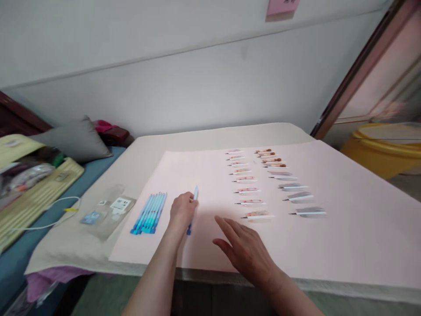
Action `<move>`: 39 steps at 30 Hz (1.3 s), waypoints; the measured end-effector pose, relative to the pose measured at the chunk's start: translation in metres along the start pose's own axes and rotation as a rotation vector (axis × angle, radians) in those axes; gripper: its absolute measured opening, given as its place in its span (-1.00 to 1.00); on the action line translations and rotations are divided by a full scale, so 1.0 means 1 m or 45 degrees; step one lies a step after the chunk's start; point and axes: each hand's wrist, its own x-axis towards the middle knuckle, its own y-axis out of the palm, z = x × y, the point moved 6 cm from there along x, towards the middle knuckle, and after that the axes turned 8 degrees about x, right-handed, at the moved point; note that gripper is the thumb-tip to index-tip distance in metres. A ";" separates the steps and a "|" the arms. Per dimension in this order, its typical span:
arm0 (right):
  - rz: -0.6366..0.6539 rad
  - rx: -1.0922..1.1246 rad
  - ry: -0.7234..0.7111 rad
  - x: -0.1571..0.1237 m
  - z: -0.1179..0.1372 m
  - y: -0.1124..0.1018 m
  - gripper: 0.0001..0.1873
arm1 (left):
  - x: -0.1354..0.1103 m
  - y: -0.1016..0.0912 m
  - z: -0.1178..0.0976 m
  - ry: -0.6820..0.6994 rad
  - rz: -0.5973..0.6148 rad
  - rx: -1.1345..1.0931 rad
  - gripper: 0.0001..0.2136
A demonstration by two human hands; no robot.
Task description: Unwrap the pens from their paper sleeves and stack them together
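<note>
My left hand [183, 210] is closed around a blue pen [196, 193], whose pale end points away from me and whose dark blue end shows below my fingers. To its left lies a tight row of several blue pens [151, 213], side by side. My right hand [245, 248] hovers low over the pink sheet with fingers stretched and nothing in them. Beyond it, a column of several white refills with patterned barrel pieces [251, 202] runs up the sheet. Farther right is another column of refills, some beside grey clear pieces [302, 197], others beside brown-ended ones [274, 161].
The pink sheet [345, 245] covers much of the table [210, 137]. A clear plastic bag [113, 213] with labels lies at the left, near a white cable [49, 226]. A grey cushion [77, 140] sits behind. A yellow tub [384, 151] stands at the right.
</note>
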 end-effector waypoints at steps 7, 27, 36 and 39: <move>0.016 -0.034 -0.017 -0.001 -0.001 0.005 -0.64 | 0.009 -0.038 0.061 -0.172 -0.251 0.266 -0.95; 0.304 -0.115 0.055 -0.005 -0.006 0.022 -0.92 | 0.001 -0.008 0.050 -0.101 0.152 1.019 -0.70; 0.325 -0.123 0.053 -0.007 -0.005 0.022 -0.89 | -0.008 -0.003 0.027 0.033 0.181 1.052 -0.68; 0.312 -0.127 0.047 -0.009 -0.008 0.025 -0.88 | -0.025 0.016 0.005 0.158 0.244 1.028 -0.70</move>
